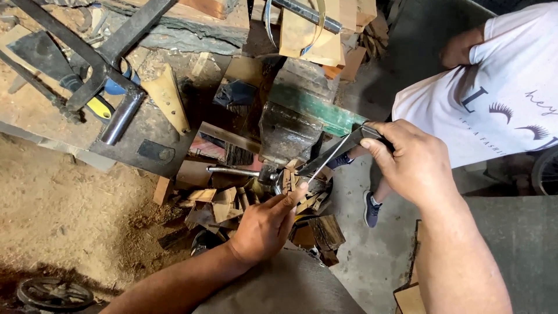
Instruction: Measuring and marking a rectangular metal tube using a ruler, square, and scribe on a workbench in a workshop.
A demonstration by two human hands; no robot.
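My right hand (414, 163) grips the dark handle of a long flat metal blade (332, 154) that slants down to the left toward the jaws of a bench vise (289, 132). My left hand (266, 224) reaches up from below, its fingers touching the blade's lower tip beside the vise's screw handle (235, 171). The vise is dark, worn metal with a green-painted body behind it.
Wood offcuts (317, 229) lie piled under the vise. A cluttered workbench (87, 110) at left carries steel bars, a metal tube and a yellow-handled tool. Another person in a white shirt (494, 99) stands at right, their blue shoes on the concrete floor. A small wheel (53, 292) rests bottom left.
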